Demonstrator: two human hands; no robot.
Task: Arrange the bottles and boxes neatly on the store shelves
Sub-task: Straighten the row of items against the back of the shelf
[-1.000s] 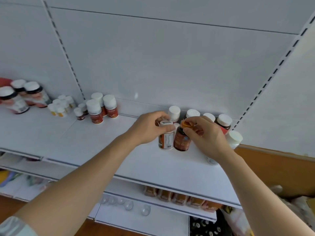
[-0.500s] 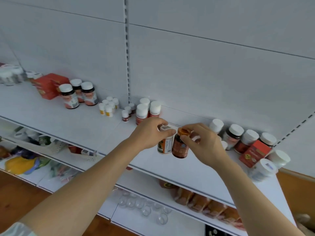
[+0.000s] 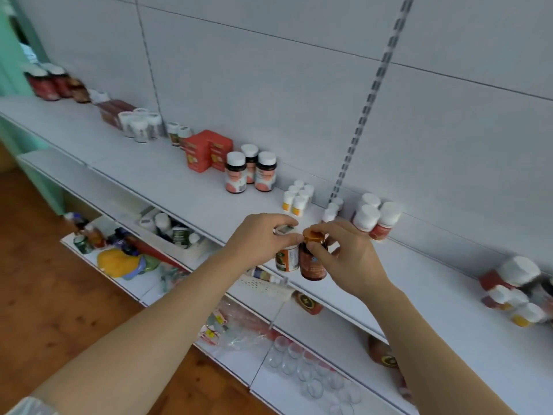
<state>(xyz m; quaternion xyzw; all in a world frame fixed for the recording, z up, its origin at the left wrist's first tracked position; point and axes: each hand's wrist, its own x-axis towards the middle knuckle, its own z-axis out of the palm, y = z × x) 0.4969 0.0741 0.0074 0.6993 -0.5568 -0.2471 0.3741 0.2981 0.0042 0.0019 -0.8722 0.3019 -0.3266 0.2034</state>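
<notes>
My left hand [image 3: 261, 237] grips a white-capped bottle with an orange label [image 3: 286, 259] from above, at the front of the white top shelf [image 3: 185, 187]. Right beside it, my right hand [image 3: 347, 253] holds an amber bottle with an orange cap [image 3: 311, 263] by its top. The two bottles touch side by side. Along the back of the shelf stand three dark bottles with white caps [image 3: 250, 172], two red boxes [image 3: 206, 149], several small white bottles [image 3: 296, 197] and white-capped red-label bottles [image 3: 375, 217].
More bottles cluster at the far left [image 3: 55, 83] and far right [image 3: 520, 290] of the top shelf. Lower shelves hold a white basket of bottles [image 3: 176, 235], packets, glass cups [image 3: 305, 369] and a yellow-blue item [image 3: 124, 262]. Wooden floor lies to the left.
My view has swung left along the shelf, bringing the red boxes and dark bottles into view. Both hands keep their hold on the two bottles, carried leftwards past the white-capped bottles.
</notes>
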